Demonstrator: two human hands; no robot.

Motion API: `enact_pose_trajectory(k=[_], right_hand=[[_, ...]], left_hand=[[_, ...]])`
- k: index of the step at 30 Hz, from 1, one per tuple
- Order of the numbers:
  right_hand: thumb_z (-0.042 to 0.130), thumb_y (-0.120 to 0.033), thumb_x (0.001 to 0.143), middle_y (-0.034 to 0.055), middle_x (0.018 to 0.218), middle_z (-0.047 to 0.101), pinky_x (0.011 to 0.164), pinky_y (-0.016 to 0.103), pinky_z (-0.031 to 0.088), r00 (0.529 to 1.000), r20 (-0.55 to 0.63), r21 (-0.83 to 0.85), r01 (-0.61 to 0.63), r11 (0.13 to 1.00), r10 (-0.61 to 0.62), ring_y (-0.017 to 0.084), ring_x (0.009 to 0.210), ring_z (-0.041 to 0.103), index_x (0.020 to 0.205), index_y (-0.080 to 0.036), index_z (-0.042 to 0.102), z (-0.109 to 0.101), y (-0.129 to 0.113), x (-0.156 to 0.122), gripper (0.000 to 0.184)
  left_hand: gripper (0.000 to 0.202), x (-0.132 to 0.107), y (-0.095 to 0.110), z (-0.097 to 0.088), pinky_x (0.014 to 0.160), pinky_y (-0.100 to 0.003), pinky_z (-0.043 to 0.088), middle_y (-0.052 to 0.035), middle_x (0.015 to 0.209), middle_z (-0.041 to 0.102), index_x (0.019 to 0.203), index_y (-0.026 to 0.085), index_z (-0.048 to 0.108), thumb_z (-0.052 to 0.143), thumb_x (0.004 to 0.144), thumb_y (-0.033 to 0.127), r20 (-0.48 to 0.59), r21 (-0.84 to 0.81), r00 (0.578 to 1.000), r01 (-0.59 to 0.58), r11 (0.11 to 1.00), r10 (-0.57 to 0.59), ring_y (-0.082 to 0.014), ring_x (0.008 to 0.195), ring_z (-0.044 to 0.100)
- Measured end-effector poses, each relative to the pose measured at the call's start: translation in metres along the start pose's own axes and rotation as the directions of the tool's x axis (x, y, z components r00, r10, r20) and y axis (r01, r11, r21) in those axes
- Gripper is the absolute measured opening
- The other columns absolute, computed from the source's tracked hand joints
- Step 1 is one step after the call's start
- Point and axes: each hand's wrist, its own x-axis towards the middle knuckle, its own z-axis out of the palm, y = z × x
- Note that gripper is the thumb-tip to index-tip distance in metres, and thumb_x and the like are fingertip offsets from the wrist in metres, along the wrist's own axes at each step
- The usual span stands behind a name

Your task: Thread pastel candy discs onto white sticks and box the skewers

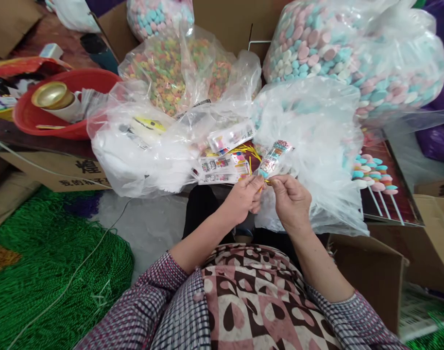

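In the head view, a small printed candy bag [275, 158] with pink, white and blue sweets points away from me, its gathered neck at my fingertips. My left hand [248, 195] is closed in a pinch at the neck of this bag. My right hand [292, 198] pinches a yellow twist tie [267, 181] at the same spot, close beside the left fingertips. Just left of the bag lie loose yellow twist ties [249, 149]. Flat printed bags [222, 164] are stacked near my left hand, partly covered by clear plastic.
Big clear bags of pastel marshmallows [313, 48] and gummy candy [163, 73] stand behind. Marshmallow sticks [378, 175] lie at right. A red basin [28, 109] is at left, above green stringy material [79, 253]. An open cardboard box [367, 277] sits lower right.
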Motion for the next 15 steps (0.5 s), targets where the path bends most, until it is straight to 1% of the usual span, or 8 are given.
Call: enact_pose_trajectory(k=[3, 5, 7, 9, 10, 12, 13, 15], right_hand=[[0.058, -0.035, 0.092, 0.0015, 0.078, 0.071, 0.073, 0.034, 0.050, 1.000, 0.011, 0.013, -0.019, 1.000, 0.018, 0.019, 0.075, 0.065, 0.080, -0.023, 0.069, 0.005, 0.003, -0.003, 0.021], [0.057, -0.036, 0.093, 0.0012, 0.077, 0.071, 0.073, 0.033, 0.050, 0.997, 0.045, 0.059, -0.061, 0.996, 0.059, 0.019, 0.074, 0.065, 0.080, -0.022, 0.068, 0.006, 0.005, -0.004, 0.022], [0.056, -0.037, 0.094, 0.0013, 0.077, 0.071, 0.074, 0.034, 0.051, 0.991, 0.103, 0.102, -0.098, 0.990, 0.088, 0.018, 0.075, 0.066, 0.082, -0.021, 0.068, 0.004, 0.004, -0.004, 0.023], [0.055, -0.036, 0.095, 0.0028, 0.086, 0.073, 0.077, 0.035, 0.053, 0.989, 0.133, 0.108, -0.073, 0.992, 0.058, 0.019, 0.081, 0.067, 0.092, -0.021, 0.068, 0.000, 0.000, -0.002, 0.020], [0.056, -0.034, 0.095, 0.0040, 0.093, 0.073, 0.079, 0.035, 0.053, 0.991, 0.133, 0.086, -0.025, 0.996, 0.013, 0.019, 0.084, 0.068, 0.099, -0.022, 0.067, -0.003, -0.002, -0.001, 0.018], [0.059, -0.030, 0.093, 0.0059, 0.103, 0.073, 0.082, 0.036, 0.053, 0.982, 0.129, -0.009, 0.140, 0.990, -0.138, 0.020, 0.089, 0.068, 0.113, -0.023, 0.064, -0.007, -0.006, 0.001, 0.022], [0.061, -0.027, 0.092, 0.0064, 0.105, 0.072, 0.082, 0.036, 0.053, 0.964, 0.139, -0.079, 0.240, 0.968, -0.228, 0.020, 0.089, 0.067, 0.115, -0.023, 0.063, -0.008, -0.008, 0.002, 0.024], [0.060, -0.022, 0.092, 0.0066, 0.100, 0.073, 0.080, 0.034, 0.051, 0.905, 0.165, -0.242, 0.422, 0.874, -0.392, 0.020, 0.087, 0.067, 0.111, -0.022, 0.064, -0.009, -0.007, 0.005, 0.019]], left_hand=[[0.036, 0.005, -0.006, -0.003, 0.041, -0.020, 0.027, 0.0091, 0.050, 0.038, 0.070, 0.020, 0.050, 0.065, 0.085, 0.049, -0.104, 0.238, 0.983, -0.120, 0.964, 0.148, -0.0045, 0.039, 0.032], [0.033, 0.005, -0.006, -0.005, 0.043, -0.020, 0.028, 0.0085, 0.052, 0.042, 0.071, 0.020, 0.050, 0.066, 0.086, 0.044, -0.123, 0.286, 0.978, -0.130, 0.949, 0.171, -0.0044, 0.041, 0.034], [0.031, 0.004, -0.003, -0.006, 0.042, -0.020, 0.027, 0.0098, 0.051, 0.039, 0.074, 0.020, 0.049, 0.064, 0.087, 0.044, -0.108, 0.175, 0.990, -0.067, 0.982, 0.087, -0.0040, 0.038, 0.030], [0.032, 0.003, 0.001, -0.006, 0.040, -0.020, 0.027, 0.0114, 0.048, 0.033, 0.073, 0.021, 0.045, 0.060, 0.090, 0.044, -0.051, 0.002, 0.997, 0.050, 0.999, -0.050, -0.0038, 0.034, 0.024], [0.033, 0.002, 0.003, -0.006, 0.039, -0.019, 0.028, 0.0119, 0.046, 0.031, 0.072, 0.021, 0.044, 0.058, 0.092, 0.044, -0.019, -0.061, 0.994, 0.109, 0.992, -0.110, -0.0039, 0.033, 0.021], [0.034, -0.001, 0.007, -0.005, 0.037, -0.019, 0.030, 0.0122, 0.044, 0.028, 0.069, 0.020, 0.043, 0.054, 0.094, 0.041, 0.015, -0.127, 0.982, 0.188, 0.974, -0.188, -0.0040, 0.031, 0.020], [0.035, -0.002, 0.008, -0.005, 0.037, -0.018, 0.032, 0.0121, 0.043, 0.028, 0.068, 0.020, 0.043, 0.052, 0.095, 0.040, 0.017, -0.139, 0.978, 0.210, 0.968, -0.209, -0.0041, 0.030, 0.021], [0.036, -0.003, 0.010, -0.003, 0.038, -0.018, 0.036, 0.0118, 0.041, 0.027, 0.066, 0.019, 0.044, 0.048, 0.097, 0.038, 0.018, -0.149, 0.971, 0.240, 0.959, -0.240, -0.0041, 0.029, 0.021]])
